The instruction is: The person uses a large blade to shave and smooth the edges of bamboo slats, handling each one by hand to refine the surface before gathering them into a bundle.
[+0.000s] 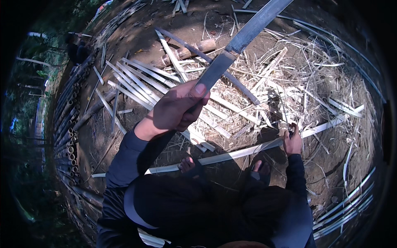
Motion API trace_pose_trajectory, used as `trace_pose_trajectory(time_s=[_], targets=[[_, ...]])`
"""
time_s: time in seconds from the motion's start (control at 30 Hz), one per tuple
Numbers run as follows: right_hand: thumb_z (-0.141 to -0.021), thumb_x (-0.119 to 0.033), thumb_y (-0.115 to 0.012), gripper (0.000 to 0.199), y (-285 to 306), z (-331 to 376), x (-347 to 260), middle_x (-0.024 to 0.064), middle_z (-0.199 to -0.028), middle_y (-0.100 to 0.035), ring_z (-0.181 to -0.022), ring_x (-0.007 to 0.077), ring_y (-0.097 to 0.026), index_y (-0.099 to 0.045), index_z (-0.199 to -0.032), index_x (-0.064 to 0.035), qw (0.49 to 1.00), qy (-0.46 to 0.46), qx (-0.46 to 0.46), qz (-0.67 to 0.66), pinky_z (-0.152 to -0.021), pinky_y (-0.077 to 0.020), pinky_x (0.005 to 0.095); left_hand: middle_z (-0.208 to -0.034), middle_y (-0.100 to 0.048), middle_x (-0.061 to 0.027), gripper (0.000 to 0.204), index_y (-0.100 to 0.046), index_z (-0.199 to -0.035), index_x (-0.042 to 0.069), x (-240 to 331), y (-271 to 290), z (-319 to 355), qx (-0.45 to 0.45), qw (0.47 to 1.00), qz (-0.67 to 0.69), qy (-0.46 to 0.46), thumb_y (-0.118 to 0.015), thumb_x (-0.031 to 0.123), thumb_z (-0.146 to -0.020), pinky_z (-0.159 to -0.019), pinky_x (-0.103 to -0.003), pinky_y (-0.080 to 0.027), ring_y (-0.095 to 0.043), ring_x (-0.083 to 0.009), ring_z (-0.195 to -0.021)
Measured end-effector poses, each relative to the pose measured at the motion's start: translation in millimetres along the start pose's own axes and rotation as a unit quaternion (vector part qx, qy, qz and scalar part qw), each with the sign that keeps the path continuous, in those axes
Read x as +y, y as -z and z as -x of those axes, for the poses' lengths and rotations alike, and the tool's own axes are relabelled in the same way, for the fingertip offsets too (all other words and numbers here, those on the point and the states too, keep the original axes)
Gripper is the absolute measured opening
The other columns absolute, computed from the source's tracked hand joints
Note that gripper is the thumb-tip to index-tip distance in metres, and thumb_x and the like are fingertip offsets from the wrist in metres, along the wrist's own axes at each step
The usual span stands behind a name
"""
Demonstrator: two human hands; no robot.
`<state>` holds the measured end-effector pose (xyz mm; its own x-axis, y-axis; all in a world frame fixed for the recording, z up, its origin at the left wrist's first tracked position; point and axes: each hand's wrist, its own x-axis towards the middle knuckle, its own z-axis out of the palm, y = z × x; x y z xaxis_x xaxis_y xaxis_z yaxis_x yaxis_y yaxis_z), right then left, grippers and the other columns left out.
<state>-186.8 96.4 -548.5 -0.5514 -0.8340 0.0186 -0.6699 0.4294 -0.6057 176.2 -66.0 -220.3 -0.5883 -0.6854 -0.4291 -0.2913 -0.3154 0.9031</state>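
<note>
Raised toward the camera, my left hand [175,105] is closed around a bamboo slat [256,27] with a dark outer face and a node partway along it. The slat slants up and out past the top edge. Lower at the right, my right hand [292,143] grips a knife by its dark handle; the thin knife blade [284,106] points away from me. Beneath that hand, a long pale bamboo strip [237,153] crosses the ground in front of my feet. My right hand partly covers this strip; whether they touch, I cannot tell.
Pale split strips [134,84] lie fanned out beyond my left arm. Curly shavings [314,78] cover the ground ahead, near a short bamboo log [188,52]. Bamboo poles [68,140] are stacked at the left, with a person [78,51] beyond. More strips [345,211] lie at lower right.
</note>
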Motion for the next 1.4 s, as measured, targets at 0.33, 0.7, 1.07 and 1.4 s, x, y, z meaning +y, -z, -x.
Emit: trace_pose_trajectory(time_s=[0.33,0.7,1.07,1.4], targets=[[-0.105,-0.026,-0.046,0.026,130,12,-135,0.0091,-0.08,-0.062,-0.063,0.014,-0.059,-0.053,-0.114,-0.0027,0.85,0.018,-0.06,-0.523,-0.056,-0.0488,0.0269,-0.063,-0.039,0.0024,0.034,-0.048,-0.098,0.006,-17,-10,-3,-0.082,0.986,0.122,0.073,-0.042,0.039,-0.104,-0.037,-0.019,-0.02,-0.028,-0.0024,-0.043],[-0.104,-0.032,-0.047,0.03,130,13,-203,0.0046,-0.07,-0.058,-0.05,0.0088,-0.053,-0.053,-0.11,-0.0023,0.861,0.007,-0.232,-0.452,-0.045,-0.0429,0.0232,-0.061,-0.038,0.0043,0.035,-0.048,-0.103,0.005,-40,-21,-18,-0.136,0.984,0.059,0.102,-0.041,0.039,-0.105,-0.036,-0.019,-0.021,-0.027,-0.0019,-0.041],[-0.103,-0.031,-0.05,0.03,132,4,-195,0.0028,-0.065,-0.058,-0.047,0.0085,-0.053,-0.054,-0.099,-0.0019,0.854,-0.054,-0.232,-0.462,-0.045,-0.0422,0.023,-0.062,-0.037,0.0045,0.03,-0.047,-0.104,0.005,-52,-24,-18,-0.14,0.983,0.065,0.103,-0.041,0.035,-0.105,-0.037,-0.02,-0.022,-0.027,-0.0022,-0.041],[-0.103,-0.03,-0.05,0.029,134,4,-201,0.0027,-0.066,-0.058,-0.047,0.007,-0.052,-0.055,-0.104,-0.0021,0.856,-0.068,-0.201,-0.471,-0.043,-0.0428,0.023,-0.063,-0.039,0.0052,0.026,-0.047,-0.102,0.007,-53,-31,-21,-0.135,0.985,0.021,0.101,-0.037,0.03,-0.107,-0.039,-0.019,-0.023,-0.028,-0.0018,-0.043]])
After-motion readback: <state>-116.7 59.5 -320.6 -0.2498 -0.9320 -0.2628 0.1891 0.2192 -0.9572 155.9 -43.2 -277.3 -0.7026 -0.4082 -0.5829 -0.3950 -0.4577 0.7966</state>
